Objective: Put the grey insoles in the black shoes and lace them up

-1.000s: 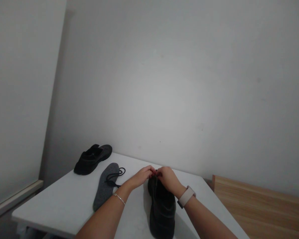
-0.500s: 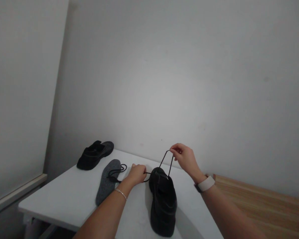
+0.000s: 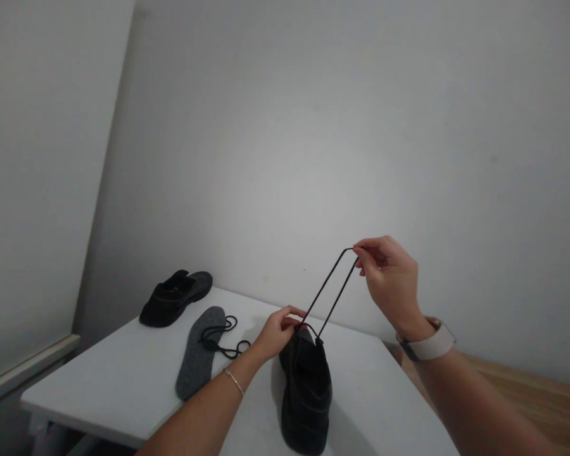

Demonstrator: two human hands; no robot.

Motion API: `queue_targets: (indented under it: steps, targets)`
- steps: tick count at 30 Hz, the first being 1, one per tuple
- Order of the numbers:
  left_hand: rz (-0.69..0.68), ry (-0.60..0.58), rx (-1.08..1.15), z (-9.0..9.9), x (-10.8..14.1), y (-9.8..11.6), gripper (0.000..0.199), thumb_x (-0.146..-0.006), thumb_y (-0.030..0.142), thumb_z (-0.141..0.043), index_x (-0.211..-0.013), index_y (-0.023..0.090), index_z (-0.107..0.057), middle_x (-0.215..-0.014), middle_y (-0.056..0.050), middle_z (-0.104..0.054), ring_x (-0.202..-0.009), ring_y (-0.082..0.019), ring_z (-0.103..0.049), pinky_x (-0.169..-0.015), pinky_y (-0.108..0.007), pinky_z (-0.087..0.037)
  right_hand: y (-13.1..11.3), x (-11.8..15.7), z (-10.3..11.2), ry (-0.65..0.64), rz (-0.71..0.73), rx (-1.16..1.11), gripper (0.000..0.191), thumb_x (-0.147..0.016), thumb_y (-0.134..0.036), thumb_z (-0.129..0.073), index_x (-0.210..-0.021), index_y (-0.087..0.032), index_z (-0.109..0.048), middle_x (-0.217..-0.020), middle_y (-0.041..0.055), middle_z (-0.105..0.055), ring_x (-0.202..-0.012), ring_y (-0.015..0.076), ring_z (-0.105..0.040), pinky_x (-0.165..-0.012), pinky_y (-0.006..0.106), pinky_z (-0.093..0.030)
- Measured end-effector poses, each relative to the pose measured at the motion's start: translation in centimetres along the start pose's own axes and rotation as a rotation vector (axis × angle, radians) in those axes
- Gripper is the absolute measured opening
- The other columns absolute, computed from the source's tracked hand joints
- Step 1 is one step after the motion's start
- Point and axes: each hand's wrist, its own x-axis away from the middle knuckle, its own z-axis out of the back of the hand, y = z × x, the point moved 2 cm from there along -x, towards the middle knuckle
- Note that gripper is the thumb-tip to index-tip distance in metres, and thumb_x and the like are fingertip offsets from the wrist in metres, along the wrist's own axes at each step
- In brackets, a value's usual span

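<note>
A black shoe (image 3: 308, 399) stands on the white table with its heel toward me. My right hand (image 3: 387, 272), raised above and right of it, pinches a black lace (image 3: 323, 288) whose two strands run taut down to the shoe. Beside the shoe's front left, my left hand (image 3: 280, 326) has its thumb and fingers closed at the lace near the eyelets; the fingertips are partly hidden. To the left lies a grey insole (image 3: 197, 367) with a loose black lace (image 3: 211, 344) across it.
Another black shoe (image 3: 175, 297) sits at the table's back left corner. The white table (image 3: 99, 373) stands by a grey wall. A wood-grained surface (image 3: 517, 386) is at the right.
My right hand has moved up and right, drawing the lace longer. My left hand has moved right to the shoe's front. The view has shifted slightly.
</note>
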Motion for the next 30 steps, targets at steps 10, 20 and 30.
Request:
queue_targets:
  steps: [10, 20, 30]
  targets:
    - [0.133, -0.235, -0.106, -0.9, 1.2, -0.5, 0.048, -0.07, 0.036, -0.074, -0.112, 0.017, -0.062, -0.11, -0.009, -0.064, -0.103, -0.024, -0.058, -0.09, -0.035, -0.044, -2.2, -2.2, -0.6, 0.07, 0.035, -0.145, 0.004, -0.082, -0.017, -0.058, -0.079, -0.018, -0.06, -0.072, -0.0014, -0.056, -0.053, 0.009, -0.055, -0.049, 0.024, -0.045]
    - [0.095, -0.155, -0.261, -1.4, 0.7, -1.3, 0.04, -0.063, 0.015, -0.066, -0.103, 0.016, -0.065, -0.101, -0.007, -0.068, -0.095, -0.023, -0.06, -0.087, -0.034, -0.046, -4.7, -2.3, -0.1, 0.19, 0.138, -0.149, 0.006, -0.084, -0.018, -0.056, -0.079, -0.019, -0.059, -0.078, -0.001, -0.052, -0.055, 0.0083, -0.053, -0.049, 0.024, -0.044]
    - [-0.174, 0.227, -0.255, -1.5, 0.3, 5.7, 0.033, -0.078, 0.034, -0.066, -0.105, 0.018, -0.057, -0.104, -0.009, -0.062, -0.098, -0.021, -0.057, -0.09, -0.034, -0.043, -4.2, -2.9, -0.2, 0.033, -0.008, -0.21, 0.006, -0.082, -0.022, -0.06, -0.081, -0.017, -0.059, -0.063, -0.002, -0.057, -0.048, 0.0092, -0.055, -0.043, 0.021, -0.043]
